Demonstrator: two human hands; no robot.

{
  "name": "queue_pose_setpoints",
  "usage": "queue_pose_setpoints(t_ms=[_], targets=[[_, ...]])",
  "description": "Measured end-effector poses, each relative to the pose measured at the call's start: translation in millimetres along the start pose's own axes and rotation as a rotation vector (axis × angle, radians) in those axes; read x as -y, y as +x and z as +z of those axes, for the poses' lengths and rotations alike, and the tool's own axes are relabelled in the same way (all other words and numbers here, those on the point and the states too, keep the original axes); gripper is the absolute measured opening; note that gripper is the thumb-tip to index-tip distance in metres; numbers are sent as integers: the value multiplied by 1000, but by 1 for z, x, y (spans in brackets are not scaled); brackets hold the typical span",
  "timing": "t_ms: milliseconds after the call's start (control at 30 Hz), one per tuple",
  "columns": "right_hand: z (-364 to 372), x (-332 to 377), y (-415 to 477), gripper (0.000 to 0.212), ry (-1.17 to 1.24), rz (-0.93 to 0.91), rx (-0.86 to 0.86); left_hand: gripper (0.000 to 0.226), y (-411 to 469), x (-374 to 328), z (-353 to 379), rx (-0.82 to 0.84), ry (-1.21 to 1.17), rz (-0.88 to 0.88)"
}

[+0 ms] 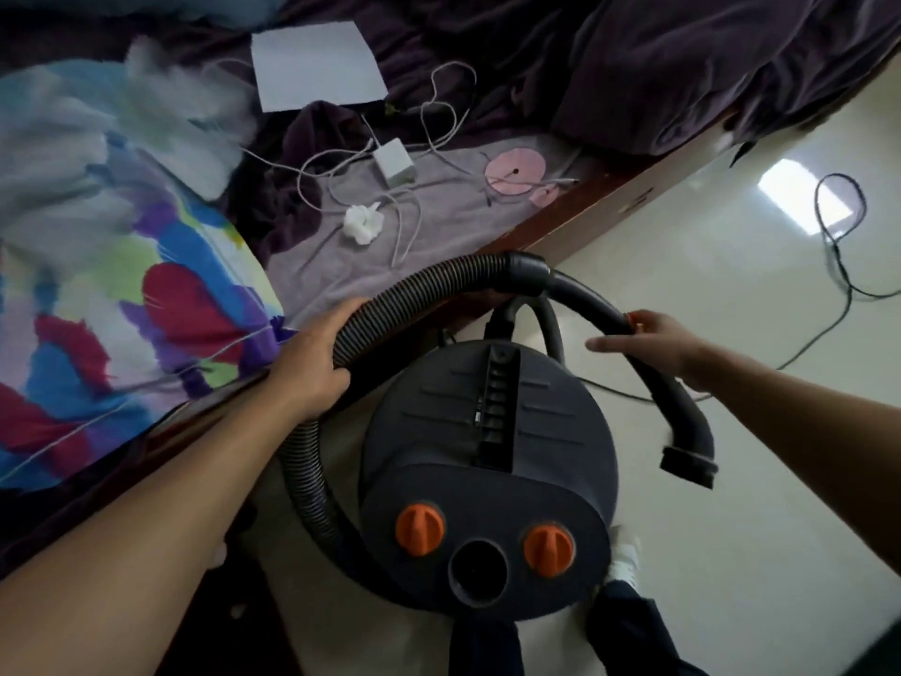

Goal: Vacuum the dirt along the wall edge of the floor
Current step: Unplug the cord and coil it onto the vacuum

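- At left, beside the bed (341,226), the ribbed hose (390,295) is gripped by the left hand (312,358), fingers curled round it.
- At centre, the vacuum body (487,431) is stood on the pale floor (731,553), with 2 orange knobs (420,529) flanking an open port.
- To the right, the curved handle tube (682,397) is touched by the right hand (658,341) near an orange slider; whether it is clasped cannot be told through blur.
- Set-up is judged to be in hand, with no dirt yet taken up. Next, the bare tube mouth (690,468) must be lowered to the floor's edge; no wall is shown.
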State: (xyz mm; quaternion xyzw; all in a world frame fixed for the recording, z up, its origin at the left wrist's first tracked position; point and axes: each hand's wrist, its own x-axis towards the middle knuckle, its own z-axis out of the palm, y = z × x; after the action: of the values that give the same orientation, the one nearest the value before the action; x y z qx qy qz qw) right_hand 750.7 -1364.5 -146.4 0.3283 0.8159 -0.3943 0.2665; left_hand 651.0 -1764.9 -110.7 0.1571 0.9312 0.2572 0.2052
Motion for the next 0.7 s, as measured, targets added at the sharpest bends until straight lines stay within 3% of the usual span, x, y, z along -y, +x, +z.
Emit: queue_pose_setpoints(t_ms=[100, 167, 333, 433, 567, 700], targets=[[10, 15, 2, 72, 99, -68, 27, 90, 4, 1, 17, 89, -36, 78], [25, 31, 3, 61, 100, -150, 73, 89, 7, -7, 33, 162, -62, 129], [54, 65, 19, 51, -152, -300, 42, 95, 33, -26, 48, 265, 31, 134], [50, 70, 30, 46, -277, -356, -7, 95, 45, -26, 49, 345, 47, 80], [44, 73, 46, 49, -454, -375, 55, 89, 46, -23, 55, 379, 24, 14], [50, 65, 51, 49, -582, -419, 129, 65, 42, -26, 66, 331, -62, -166]])
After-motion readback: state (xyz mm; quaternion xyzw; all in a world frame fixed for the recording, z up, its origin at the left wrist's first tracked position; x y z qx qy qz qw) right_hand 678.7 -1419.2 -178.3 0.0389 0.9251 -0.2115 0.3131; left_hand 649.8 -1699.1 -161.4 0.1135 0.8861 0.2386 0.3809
